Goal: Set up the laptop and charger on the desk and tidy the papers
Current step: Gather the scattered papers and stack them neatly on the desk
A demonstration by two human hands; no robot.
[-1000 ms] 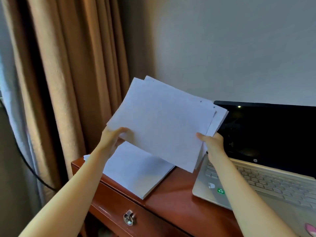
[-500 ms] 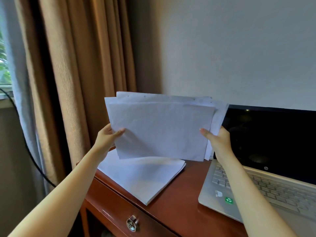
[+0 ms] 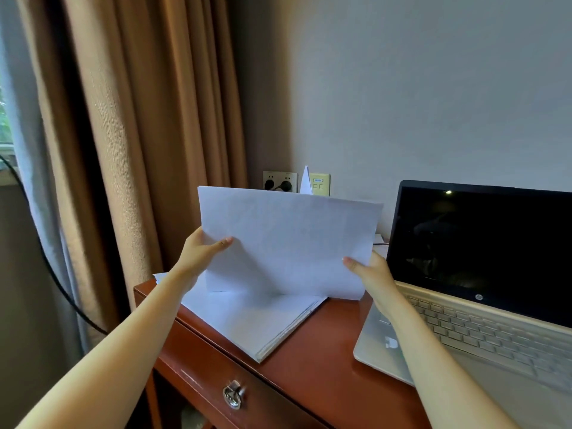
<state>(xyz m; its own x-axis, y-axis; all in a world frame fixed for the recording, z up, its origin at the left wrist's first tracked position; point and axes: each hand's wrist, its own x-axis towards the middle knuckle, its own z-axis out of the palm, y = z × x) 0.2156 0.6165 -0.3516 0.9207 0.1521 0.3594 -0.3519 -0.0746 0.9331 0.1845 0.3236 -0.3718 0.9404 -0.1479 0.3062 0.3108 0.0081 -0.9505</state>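
— Over the desk (image 3: 328,345), what stands?
— Left hand (image 3: 201,255) pinches the left edge of the held sheets (image 3: 288,243), thumb on the near face. Right hand (image 3: 371,274) pinches their lower right corner.
— Long axis?
— Hand to hand, sheets upright. The bottom edge seems to rest on the flat stack (image 3: 257,326), which is nearer the left hand and just below it. The laptop (image 3: 479,261) lies right of the right hand.

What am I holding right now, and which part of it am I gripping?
A sheaf of white papers, upright, held with both hands: the left hand pinches its left edge, the right hand its lower right edge.
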